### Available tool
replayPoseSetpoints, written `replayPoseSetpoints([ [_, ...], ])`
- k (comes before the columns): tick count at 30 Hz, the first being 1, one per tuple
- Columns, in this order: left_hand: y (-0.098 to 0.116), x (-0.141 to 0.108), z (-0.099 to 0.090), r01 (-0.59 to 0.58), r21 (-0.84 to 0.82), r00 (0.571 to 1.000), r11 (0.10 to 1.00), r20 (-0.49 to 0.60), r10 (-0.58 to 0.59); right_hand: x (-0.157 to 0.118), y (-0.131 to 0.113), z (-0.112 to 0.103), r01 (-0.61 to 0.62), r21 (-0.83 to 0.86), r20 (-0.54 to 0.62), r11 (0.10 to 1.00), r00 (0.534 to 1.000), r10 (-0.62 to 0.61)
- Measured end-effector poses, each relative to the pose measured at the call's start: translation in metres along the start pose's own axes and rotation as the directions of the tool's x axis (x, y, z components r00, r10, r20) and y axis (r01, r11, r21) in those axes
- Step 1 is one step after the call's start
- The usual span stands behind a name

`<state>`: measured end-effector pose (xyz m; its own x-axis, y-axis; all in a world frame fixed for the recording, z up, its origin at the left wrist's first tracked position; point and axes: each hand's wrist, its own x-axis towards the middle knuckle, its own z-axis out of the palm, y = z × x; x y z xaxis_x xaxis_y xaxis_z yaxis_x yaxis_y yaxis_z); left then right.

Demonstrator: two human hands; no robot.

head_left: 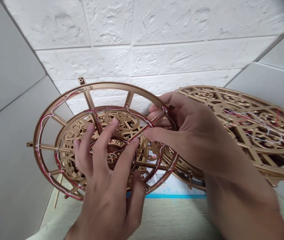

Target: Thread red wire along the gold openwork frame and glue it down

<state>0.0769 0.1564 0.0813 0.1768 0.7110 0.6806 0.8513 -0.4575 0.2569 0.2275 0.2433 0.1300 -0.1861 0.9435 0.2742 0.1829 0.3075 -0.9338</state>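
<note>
Golden wheel frame (88,100) with red and white wires (111,108) was at nine o'clock from other ornate frames (244,125).
Right hand (189,130) had its grip clamped on the wheel frame near three o'clock; left hand (106,176) had fingers apart over its centre, contact I could not tell.

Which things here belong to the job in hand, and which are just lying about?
In hand:
gold wheel frame, gripped by the right hand, with the left hand spread over it
red and white wires along it

Apparently lying about:
gold frames at right, not held, perhaps related
blue-edged sheet
thin stick
</note>
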Motion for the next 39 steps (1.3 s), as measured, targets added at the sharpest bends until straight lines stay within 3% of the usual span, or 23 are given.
replayPoseSetpoints([
  [20,0.0012,0.0012,0.0019,-0.006,0.034,1.000,0.999,0.007,0.006,0.0056,0.0029,0.0058,-0.015,-0.024,-0.069,1.000,0.998,0.013],
  [39,0.0062,0.0040,0.0009,0.024,0.052,0.999,0.998,0.019,-0.026,0.0002,0.0022,0.0035,-0.028,0.048,-0.038,0.998,0.999,0.030],
])
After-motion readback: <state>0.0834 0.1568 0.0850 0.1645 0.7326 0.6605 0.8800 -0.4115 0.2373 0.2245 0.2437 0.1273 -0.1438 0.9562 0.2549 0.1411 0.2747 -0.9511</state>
